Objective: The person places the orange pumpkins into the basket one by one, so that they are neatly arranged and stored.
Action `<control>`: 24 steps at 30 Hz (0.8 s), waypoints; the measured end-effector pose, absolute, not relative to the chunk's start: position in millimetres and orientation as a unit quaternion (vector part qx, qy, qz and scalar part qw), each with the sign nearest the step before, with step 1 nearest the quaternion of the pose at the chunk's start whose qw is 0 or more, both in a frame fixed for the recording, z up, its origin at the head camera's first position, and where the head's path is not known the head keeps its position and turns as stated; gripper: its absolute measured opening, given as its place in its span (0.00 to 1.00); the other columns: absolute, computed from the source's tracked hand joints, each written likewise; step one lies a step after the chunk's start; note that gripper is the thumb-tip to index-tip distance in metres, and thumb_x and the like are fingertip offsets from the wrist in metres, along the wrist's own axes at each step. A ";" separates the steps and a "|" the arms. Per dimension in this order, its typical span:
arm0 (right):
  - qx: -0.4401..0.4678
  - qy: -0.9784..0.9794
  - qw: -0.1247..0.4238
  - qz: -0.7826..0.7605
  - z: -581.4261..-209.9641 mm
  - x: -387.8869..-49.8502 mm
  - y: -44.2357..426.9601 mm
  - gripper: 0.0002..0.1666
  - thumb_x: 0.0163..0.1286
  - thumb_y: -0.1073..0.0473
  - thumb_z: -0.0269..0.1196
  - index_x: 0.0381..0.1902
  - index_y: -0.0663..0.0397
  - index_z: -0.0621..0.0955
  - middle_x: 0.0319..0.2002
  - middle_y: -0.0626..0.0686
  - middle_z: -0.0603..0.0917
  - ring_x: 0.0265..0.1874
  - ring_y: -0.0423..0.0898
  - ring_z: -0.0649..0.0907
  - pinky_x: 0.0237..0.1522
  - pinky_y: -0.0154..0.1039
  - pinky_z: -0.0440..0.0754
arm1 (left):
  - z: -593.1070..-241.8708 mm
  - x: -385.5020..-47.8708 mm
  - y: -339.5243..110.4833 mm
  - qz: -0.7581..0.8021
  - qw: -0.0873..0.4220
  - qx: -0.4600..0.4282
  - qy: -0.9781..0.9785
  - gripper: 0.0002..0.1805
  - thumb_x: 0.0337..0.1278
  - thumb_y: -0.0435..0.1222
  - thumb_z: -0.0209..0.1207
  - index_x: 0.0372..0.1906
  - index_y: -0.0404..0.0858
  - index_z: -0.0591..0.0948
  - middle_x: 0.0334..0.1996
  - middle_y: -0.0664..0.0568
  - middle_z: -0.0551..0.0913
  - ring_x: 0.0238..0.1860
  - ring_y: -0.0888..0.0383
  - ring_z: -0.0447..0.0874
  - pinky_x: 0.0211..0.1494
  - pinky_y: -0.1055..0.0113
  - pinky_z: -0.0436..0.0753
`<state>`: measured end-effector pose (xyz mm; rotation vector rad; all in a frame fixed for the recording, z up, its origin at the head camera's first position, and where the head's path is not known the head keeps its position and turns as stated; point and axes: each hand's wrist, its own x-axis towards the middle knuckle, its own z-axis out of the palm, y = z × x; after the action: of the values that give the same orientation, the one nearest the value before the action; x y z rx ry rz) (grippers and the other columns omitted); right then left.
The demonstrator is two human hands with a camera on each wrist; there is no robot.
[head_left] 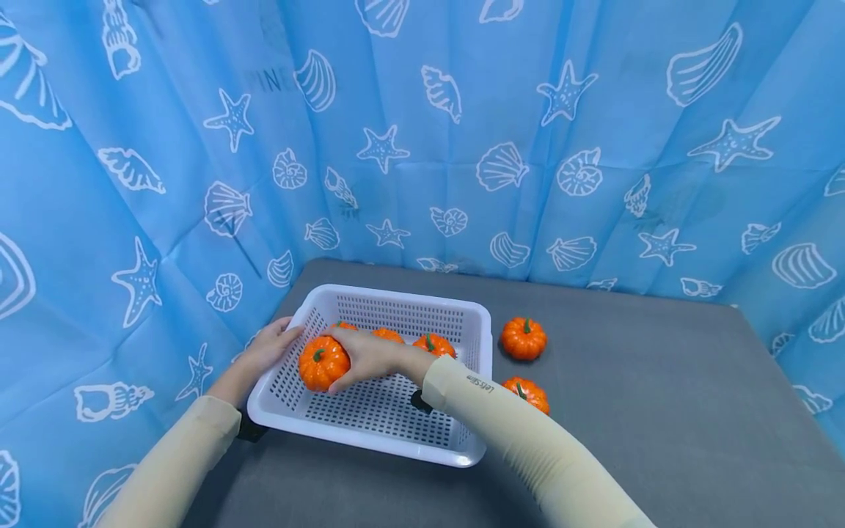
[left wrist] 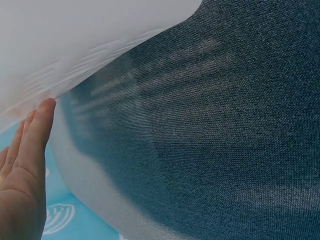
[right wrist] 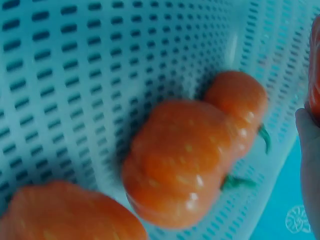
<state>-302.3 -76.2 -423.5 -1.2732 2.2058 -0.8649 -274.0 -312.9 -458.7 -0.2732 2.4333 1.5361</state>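
A white perforated basket (head_left: 370, 438) holds several small orange pumpkins, among them one (head_left: 434, 345) near its right end. My right hand (head_left: 370, 357) grips another pumpkin (head_left: 323, 364) over the basket's left part, fingers and thumb round its right side. In the right wrist view that hand (right wrist: 311, 165) shows at the right edge against its pumpkin (right wrist: 315, 75), with three others (right wrist: 180, 160) in the basket. My left hand (head_left: 267, 347) touches the basket's left side; in the left wrist view its fingers (left wrist: 37, 127) lie straight against the white wall (left wrist: 90, 40).
Two more pumpkins, one behind (head_left: 524, 338) and one nearer (head_left: 528, 394), sit on the grey table (head_left: 660, 396) right of the basket, the nearer one beside my right sleeve. A blue curtain (head_left: 422, 183) with white shells hangs behind and at the left.
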 end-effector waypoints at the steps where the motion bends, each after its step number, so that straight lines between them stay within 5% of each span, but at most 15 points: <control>1: -0.462 0.800 0.227 -0.308 -426.8 -300.1 -77.7 0.52 0.52 0.45 0.72 0.69 0.45 0.59 0.58 0.44 0.72 0.50 0.37 0.73 0.55 0.32 0.76 | -459.1 -273.4 -313.2 0.525 0.124 -0.095 0.836 0.33 0.67 0.56 0.45 0.71 0.45 0.56 0.53 0.35 0.77 0.39 0.48 0.87 0.35 0.51 0.86; 24: -0.488 0.815 0.244 -0.195 -463.9 -285.4 -94.4 0.53 0.53 0.44 0.72 0.70 0.47 0.57 0.61 0.42 0.70 0.56 0.35 0.72 0.66 0.34 0.68 | -455.2 -273.0 -311.1 0.530 0.122 -0.086 0.835 0.33 0.69 0.55 0.43 0.72 0.44 0.54 0.55 0.33 0.76 0.40 0.46 0.87 0.36 0.51 0.86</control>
<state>-285.4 -94.4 -463.9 -1.3320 2.2267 -0.5319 -273.0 -311.1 -455.2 -0.2513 2.4360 1.5479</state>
